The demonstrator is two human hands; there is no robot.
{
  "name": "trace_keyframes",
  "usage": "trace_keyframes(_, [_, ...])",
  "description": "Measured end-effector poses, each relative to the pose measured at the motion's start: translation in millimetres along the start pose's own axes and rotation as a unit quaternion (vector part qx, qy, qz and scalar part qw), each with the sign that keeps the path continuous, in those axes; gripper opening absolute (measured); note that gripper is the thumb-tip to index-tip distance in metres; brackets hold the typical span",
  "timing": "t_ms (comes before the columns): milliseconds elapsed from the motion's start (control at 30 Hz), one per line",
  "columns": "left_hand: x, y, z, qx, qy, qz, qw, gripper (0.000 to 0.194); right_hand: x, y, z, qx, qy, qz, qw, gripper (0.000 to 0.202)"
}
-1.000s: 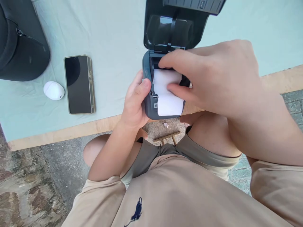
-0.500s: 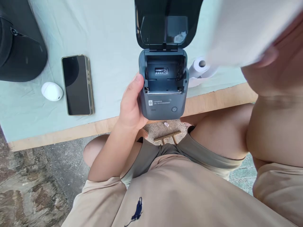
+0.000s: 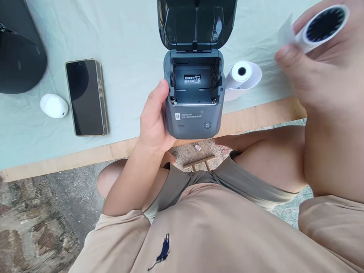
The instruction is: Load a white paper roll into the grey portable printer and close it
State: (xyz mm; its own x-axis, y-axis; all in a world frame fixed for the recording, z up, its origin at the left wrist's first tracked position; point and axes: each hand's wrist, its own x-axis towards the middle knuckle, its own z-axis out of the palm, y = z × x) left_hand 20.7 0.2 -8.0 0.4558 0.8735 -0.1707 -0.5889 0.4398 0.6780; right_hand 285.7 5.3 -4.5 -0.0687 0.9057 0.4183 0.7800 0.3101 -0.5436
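Observation:
My left hand (image 3: pixel 156 117) is closed round the left side of a dark grey label printer (image 3: pixel 193 120). The printer's lid (image 3: pixel 196 26) stands raised, and its paper bay shows no roll inside. At the upper right, my right hand (image 3: pixel 321 72) grips a white paper roll (image 3: pixel 308 40) with a black, toothed-looking core end facing me. A loose end of its paper sticks out to the left. Another white paper roll (image 3: pixel 237 74), partly unwound, lies on the cloth just right of the printer, which hides part of it.
A phone (image 3: pixel 87 98) lies on the pale green cloth (image 3: pixel 125 45) at the left, beside a white, rounded case (image 3: pixel 54 105). A black bag (image 3: pixel 21 57) takes up the upper left corner. The table's wooden edge (image 3: pixel 113 151) runs above my lap.
My right hand has turned, so the paper roll now shows its core end instead of a blurred white face. The printer stays in my left hand; the whole view has shifted slightly.

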Motion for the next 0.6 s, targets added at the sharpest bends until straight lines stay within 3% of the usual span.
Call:
trace_keyframes(167, [0.1,-0.3,0.1,0.017,0.008,0.002,1.0,0.037,2.0,10.7,1.0,-0.034,-0.002,-0.005,0.999,0.049])
trace_keyframes(433, [0.7,-0.6,-0.4,-0.004,-0.012,-0.003,1.0,0.039,1.1,-17.0,0.9,-0.06,-0.07,0.029,0.995,0.059])
trace_keyframes(600, [0.2,-0.5,0.6,-0.008,-0.014,-0.004,1.0,0.04,1.2,-17.6,2.9,-0.09,-0.109,0.033,0.989,0.061])
